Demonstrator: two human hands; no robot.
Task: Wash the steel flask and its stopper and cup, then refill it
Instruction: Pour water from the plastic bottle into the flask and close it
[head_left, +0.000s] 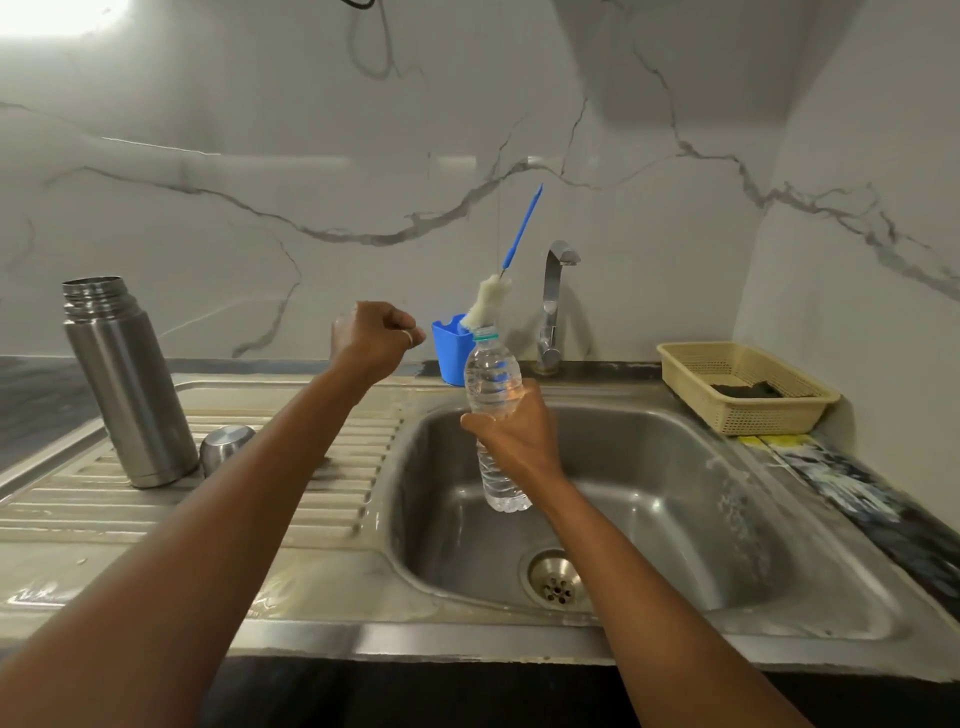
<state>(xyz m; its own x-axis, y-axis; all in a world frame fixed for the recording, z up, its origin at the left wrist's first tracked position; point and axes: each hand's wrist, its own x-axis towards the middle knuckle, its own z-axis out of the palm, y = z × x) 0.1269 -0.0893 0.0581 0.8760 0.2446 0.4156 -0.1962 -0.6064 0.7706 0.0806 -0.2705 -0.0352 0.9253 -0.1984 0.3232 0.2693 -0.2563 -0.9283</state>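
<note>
With the right hand (511, 436), grips a clear plastic bottle (493, 382) round its middle, fingers wrapped behind and thumb across the front. Holds it upright over the sink basin (675, 467), well clear of the bottom (how full, cannot tell through the ribbed plastic).

Holds the left hand (374, 338) raised above the back edge of the drainboard (67, 499), clenched into a fist, with a ring on one finger. Cannot tell whether anything small sits inside the fist. Touches nothing else with it.

At the far left of the drainboard: the steel flask (130, 384), standing on its base, mouth uncovered with the neck threads showing, well apart from both hands. Just beside its foot, to the right: the steel cup (226, 447), mouth down on the ribs, partly hidden behind the left forearm.

Behind the bottle, at the sink's back edge: a blue holder (449, 353) with a bottle brush (488, 304) standing in it, white head above the rim, blue handle slanting up and right before the marble wall (260, 156). Right of that: the tap (553, 306), spout turned toward the basin. On the counter at right: a beige basket (691, 387) with a dark scrub pad (748, 389) lying inside. Near the front of the basin: the drain (556, 579).
</note>
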